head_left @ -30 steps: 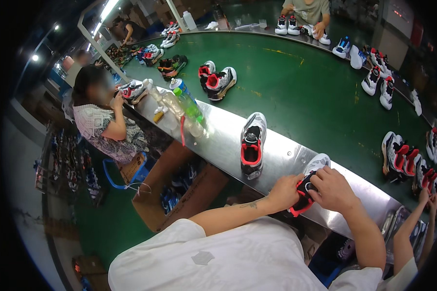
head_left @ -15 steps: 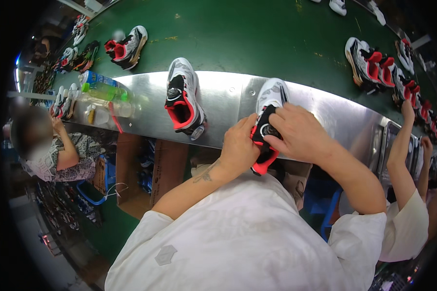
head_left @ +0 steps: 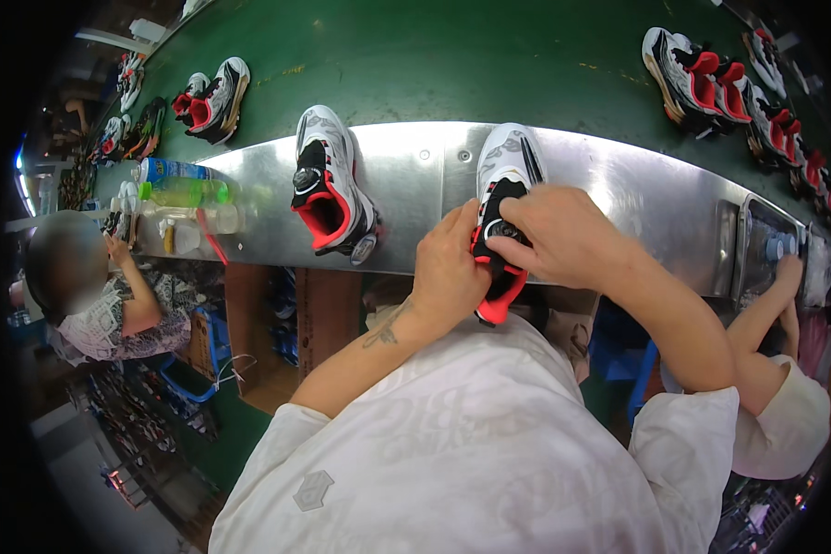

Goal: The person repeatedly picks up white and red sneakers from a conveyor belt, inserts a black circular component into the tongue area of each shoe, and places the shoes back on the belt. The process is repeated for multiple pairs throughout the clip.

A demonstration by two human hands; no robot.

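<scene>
A white, black and red sneaker (head_left: 508,152) lies at the steel edge in front of me, toe pointing away. My left hand (head_left: 450,268) grips its left side near the collar. Over its top, my right hand (head_left: 559,231) has thumb and fingers closed on the black tongue, around the round dial. The red lining shows at the heel opening, below the fingers. Left of it stands a matching sneaker (head_left: 328,189), untouched, with a dial on its tongue and another round piece by its heel.
Bottles (head_left: 189,189) stand on the steel ledge (head_left: 406,194) at left. More sneakers (head_left: 702,83) line the green table (head_left: 415,65). Below the ledge is a cardboard box (head_left: 328,314). Co-workers sit left and right; a metal tray (head_left: 766,240) is by the right one.
My view has shifted slightly. Both hands stay on the sneaker, the right fingers slightly repositioned at the dial. The right co-worker's arm has come down from the shoes to the metal tray.
</scene>
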